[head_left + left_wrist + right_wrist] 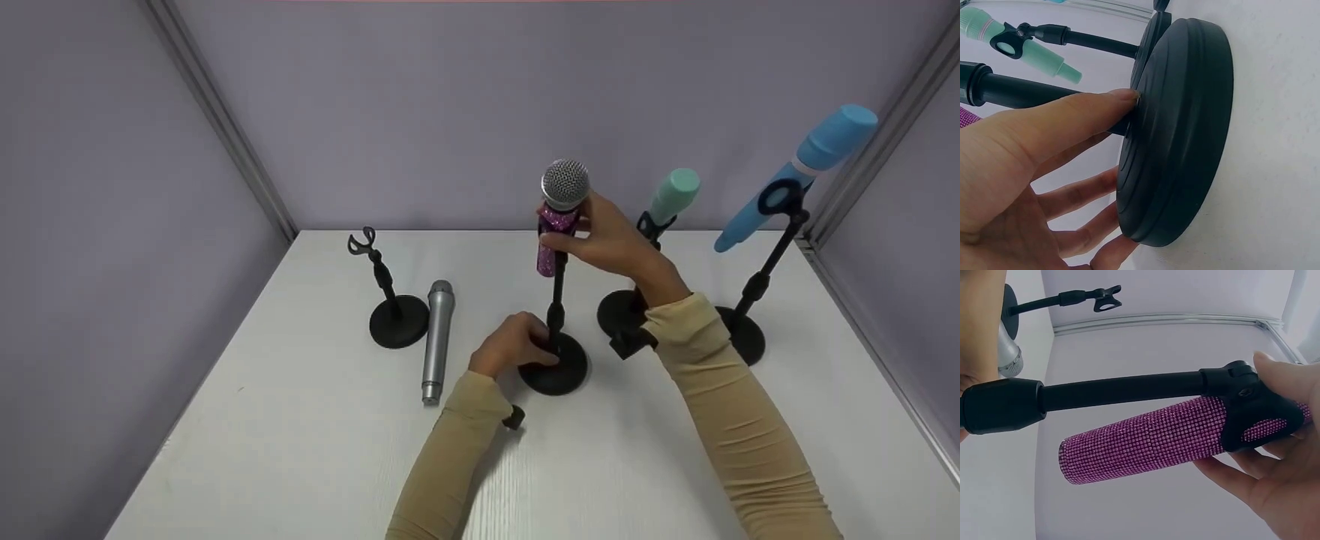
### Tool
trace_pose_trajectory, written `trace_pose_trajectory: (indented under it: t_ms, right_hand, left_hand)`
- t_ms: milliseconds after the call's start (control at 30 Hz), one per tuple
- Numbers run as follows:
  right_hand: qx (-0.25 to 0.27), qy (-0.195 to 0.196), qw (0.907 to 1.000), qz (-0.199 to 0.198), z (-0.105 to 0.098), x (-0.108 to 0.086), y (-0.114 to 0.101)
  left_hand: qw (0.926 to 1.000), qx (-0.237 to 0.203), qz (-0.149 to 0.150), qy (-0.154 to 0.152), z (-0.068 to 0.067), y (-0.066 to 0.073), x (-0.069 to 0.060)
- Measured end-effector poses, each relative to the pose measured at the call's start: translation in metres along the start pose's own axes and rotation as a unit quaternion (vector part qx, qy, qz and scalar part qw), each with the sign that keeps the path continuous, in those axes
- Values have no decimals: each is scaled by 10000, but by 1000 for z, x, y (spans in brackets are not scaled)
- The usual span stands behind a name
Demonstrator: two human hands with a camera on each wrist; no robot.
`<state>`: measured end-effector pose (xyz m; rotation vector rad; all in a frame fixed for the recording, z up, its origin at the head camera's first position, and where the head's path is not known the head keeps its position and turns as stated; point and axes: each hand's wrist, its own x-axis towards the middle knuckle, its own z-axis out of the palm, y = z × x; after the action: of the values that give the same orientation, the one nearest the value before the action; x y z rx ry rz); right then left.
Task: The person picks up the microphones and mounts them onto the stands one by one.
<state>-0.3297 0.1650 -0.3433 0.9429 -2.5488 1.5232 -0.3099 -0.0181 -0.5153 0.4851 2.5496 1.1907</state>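
Observation:
A microphone (1145, 439) with a glittery pink-purple body and a silver mesh head sits tilted in the clip of a black microphone stand (566, 375). My right hand (611, 236) grips it at the clip, just below the head, with the thumb on the near side. Low on the same stand, my left hand (514, 345) holds the round base, thumb and fingers on either side of the pole. In the left wrist view the thumb (1089, 115) presses the base's top by the pole, while the other fingers touch its far part.
Left of the hands lie a silver microphone (438, 341) and a stand with a bare clip (362, 241). To the right, a mint-green microphone (675, 195) and a blue microphone (836, 139) sit in stands, partly behind the right arm. Grey panels (450, 112) enclose the white table (285, 450).

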Motion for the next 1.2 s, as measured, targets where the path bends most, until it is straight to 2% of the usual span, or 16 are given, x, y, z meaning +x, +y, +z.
trace_pose_trajectory:
  t_ms: [267, 500, 867, 1033, 1200]
  right_hand:
    - [-258, -2, 9997, 36, -3, -5, -2]
    - [-278, -31, 9996, -10, -9, -12, 4]
    - [-355, -406, 9975, 449, -12, -23, 10]
    - [-660, -548, 9944, 612, -14, -30, 14]
    - [-963, -617, 9913, 650, -13, -36, 18]
  left_hand:
    - [10000, 28, -11, 20, 0, 0, 0]
    - [10000, 49, 24, 32, 1, -2, -1]
    - [10000, -66, -52, 30, 0, -4, 0]
    - [9997, -90, -218, 7, 0, -2, -1]
    - [9997, -123, -221, 12, -1, -3, -1]
